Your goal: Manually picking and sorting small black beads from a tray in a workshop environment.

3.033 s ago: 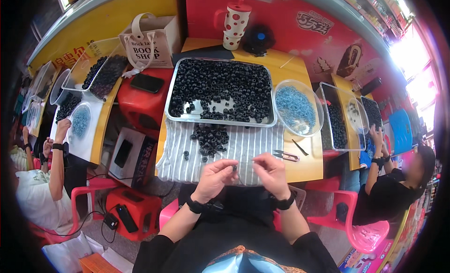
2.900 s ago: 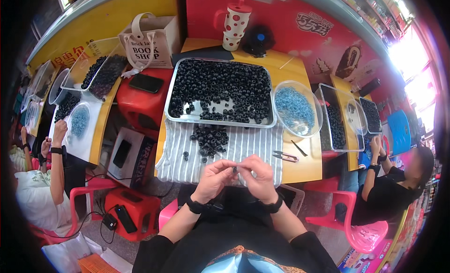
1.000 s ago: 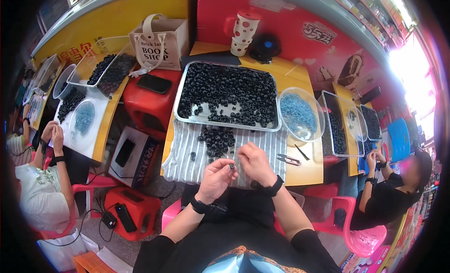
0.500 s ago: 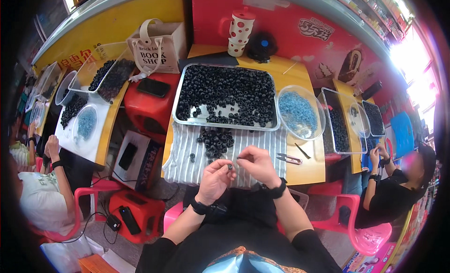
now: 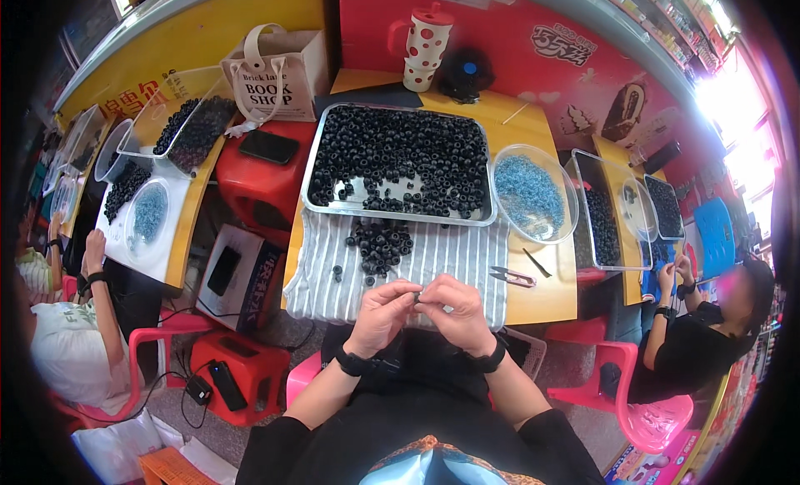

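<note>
My left hand point(image 5: 382, 317) and my right hand point(image 5: 457, 312) meet fingertip to fingertip over the near edge of a grey striped cloth point(image 5: 321, 256). Both are closed in a pinch at a small black ring-shaped piece point(image 5: 417, 297), mostly hidden by the fingers. Just beyond them a pile of similar black ring-shaped pieces point(image 5: 383, 247) lies on the cloth. Behind it stands a metal tray point(image 5: 392, 213), largely covered with more of these. Right of the tray, a clear round bowl point(image 5: 573, 210) holds many small light-blue pieces point(image 5: 528, 193).
Thread snips point(image 5: 513, 277) and dark tweezers point(image 5: 537, 262) lie on the table to the right. A spotted tumbler point(image 5: 425, 47) and a canvas bag point(image 5: 279, 81) stand behind. A red stool point(image 5: 258, 185) is at the left. People sit at tables on both sides.
My right hand has come in to the left and down, so its fingertips now touch those of my left hand at the small black piece. The view has shifted slightly.
</note>
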{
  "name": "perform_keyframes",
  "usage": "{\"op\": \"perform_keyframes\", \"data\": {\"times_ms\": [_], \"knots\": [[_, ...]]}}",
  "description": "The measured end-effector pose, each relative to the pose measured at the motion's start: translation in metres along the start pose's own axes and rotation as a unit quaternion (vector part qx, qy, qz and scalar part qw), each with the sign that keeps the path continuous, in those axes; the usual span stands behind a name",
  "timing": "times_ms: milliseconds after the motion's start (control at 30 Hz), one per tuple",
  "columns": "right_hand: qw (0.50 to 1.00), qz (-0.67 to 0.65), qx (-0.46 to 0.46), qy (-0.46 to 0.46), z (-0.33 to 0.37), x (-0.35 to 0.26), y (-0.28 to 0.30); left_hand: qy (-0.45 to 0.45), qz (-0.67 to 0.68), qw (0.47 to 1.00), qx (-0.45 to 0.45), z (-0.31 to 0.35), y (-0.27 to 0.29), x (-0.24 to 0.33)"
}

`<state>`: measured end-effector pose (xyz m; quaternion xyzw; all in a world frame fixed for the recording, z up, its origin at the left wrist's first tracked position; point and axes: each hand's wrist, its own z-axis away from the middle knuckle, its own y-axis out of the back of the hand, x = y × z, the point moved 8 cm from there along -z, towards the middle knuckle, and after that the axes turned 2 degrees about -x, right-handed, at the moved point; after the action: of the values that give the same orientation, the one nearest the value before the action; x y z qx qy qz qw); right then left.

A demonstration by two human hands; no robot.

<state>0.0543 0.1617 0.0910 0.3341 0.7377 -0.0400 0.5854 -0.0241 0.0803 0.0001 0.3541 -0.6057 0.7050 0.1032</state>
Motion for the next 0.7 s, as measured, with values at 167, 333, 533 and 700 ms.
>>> {"op": "perform_keyframes", "data": {"times_ms": [167,333,533,700], "knots": [[0.995,-0.059,-0.030,-0.069,0.000,0.010,0.000,0.005,-0.009,0.999,-0.033,-0.002,-0.005,0.003],[0.971,-0.111,-0.129,-0.167,-0.008,0.008,-0.006,0.072,0.025,0.996,-0.037,-0.001,-0.009,0.001],[0.966,-0.118,-0.151,-0.176,-0.011,0.005,-0.006,0.087,0.038,0.995,-0.032,-0.001,-0.011,0.002],[0.994,-0.032,-0.091,-0.061,-0.007,0.005,0.000,0.069,0.079,0.994,-0.027,-0.002,-0.002,-0.003]]}}
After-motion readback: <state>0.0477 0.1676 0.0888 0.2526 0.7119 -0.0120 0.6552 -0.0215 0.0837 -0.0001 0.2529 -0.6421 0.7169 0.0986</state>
